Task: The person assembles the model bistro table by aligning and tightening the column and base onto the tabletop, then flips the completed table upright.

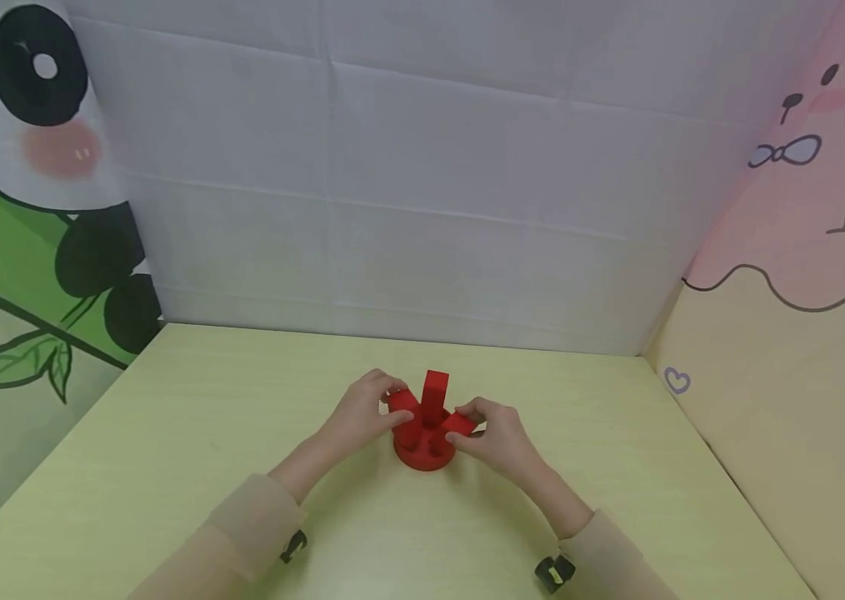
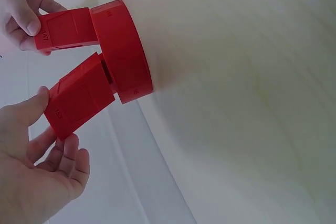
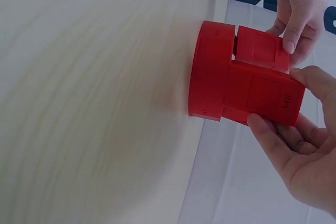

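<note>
A round red base (image 1: 425, 458) rests on the table, with a red rectangular block (image 1: 435, 392) upright at its back. My left hand (image 1: 362, 410) pinches a second red block (image 2: 79, 98) between thumb and fingers. That block leans outward, its lower end at the base's left side. On the opposite side my right hand (image 1: 496, 433) pinches a third red block (image 3: 268, 95) by its outer end, and its inner end meets the base. Small raised marks show on the blocks; they are too blurred to read. How deep each block sits in the base is hidden.
The pale yellow table (image 1: 580, 500) spreads around the base. A white cloth wall (image 1: 422, 208) stands at the back. Printed panels flank it, a green one (image 1: 10, 225) at left and a pink and cream one (image 1: 782, 233) at right.
</note>
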A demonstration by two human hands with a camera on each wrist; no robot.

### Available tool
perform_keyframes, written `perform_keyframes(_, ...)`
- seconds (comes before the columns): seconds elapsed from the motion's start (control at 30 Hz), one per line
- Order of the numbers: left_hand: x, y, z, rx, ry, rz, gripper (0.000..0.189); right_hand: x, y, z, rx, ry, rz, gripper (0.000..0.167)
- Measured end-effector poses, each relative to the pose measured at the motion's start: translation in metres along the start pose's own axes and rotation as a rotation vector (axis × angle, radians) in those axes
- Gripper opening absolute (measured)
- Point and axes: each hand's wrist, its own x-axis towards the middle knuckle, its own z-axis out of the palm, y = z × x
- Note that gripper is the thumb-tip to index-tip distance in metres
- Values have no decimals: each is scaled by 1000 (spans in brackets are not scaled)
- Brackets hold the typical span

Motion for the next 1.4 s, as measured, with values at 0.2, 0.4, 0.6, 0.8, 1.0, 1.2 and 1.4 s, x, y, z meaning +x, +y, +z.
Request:
perform_keyframes(0.2, 5, -5, -2, 9, -73, 156, 37, 1, 1, -1, -2, -11, -11, 31)
perform_keyframes(0.4, 9, -11, -1, 15, -122, 250, 37, 2, 1, -1, 0, -12, -25, 29)
perform_keyframes(0.6, 7, -14, -1, -38, -104, 196, 40, 2, 1, 0, -2, -11, -33, 29)
perform_keyframes(0.8, 7, -8, 7, -118, 8, -12, 57, 2, 0, 0, 0, -11, -21, 30)
perform_keyframes(1.0, 11, 2, 17, -107, 58, -131, 53, 2, -1, 0, 4, -11, -7, 30)
perform_keyframes(1.2, 13, 3, 22, -71, 67, -144, 43, 1, -2, 0, 11, -18, 0, 30)
perform_keyframes(1.4, 11, 1, 21, -56, 29, -78, 35, 1, -3, 0, 11, -21, -1, 30)
